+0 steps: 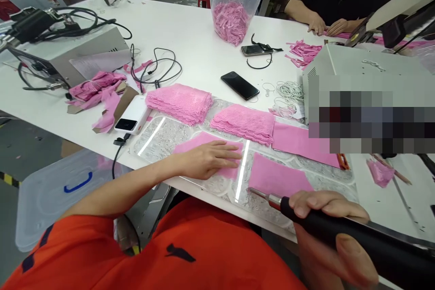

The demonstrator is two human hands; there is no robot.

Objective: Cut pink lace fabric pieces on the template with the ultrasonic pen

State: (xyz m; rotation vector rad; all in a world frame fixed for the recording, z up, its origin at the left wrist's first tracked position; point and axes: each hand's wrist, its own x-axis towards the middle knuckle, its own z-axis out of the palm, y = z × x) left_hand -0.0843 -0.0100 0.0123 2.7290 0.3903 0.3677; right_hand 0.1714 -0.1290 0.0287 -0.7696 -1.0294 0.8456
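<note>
My left hand (207, 159) lies flat, fingers stretched out, on a pink fabric piece (204, 141) that rests on a clear sheet over a patterned mat (159, 138). My right hand (331, 231) is wrapped round a black-handled tool (356, 235) whose metal tip (261, 195) points at the near edge of a second pink fabric piece (277, 179). Two stacks of pink lace, one on the left (180, 102) and one on the right (244, 122), lie just beyond. A third flat pink piece (301, 142) sits to the right.
A black phone (239, 85), a white power bank (132, 118), cables (156, 70), white elastic loops (288, 93) and a bag of pink pieces (233, 4) lie on the white table. Grey machines stand left (64, 56) and right (343, 68). Another person's hands (326, 25) work at the far right.
</note>
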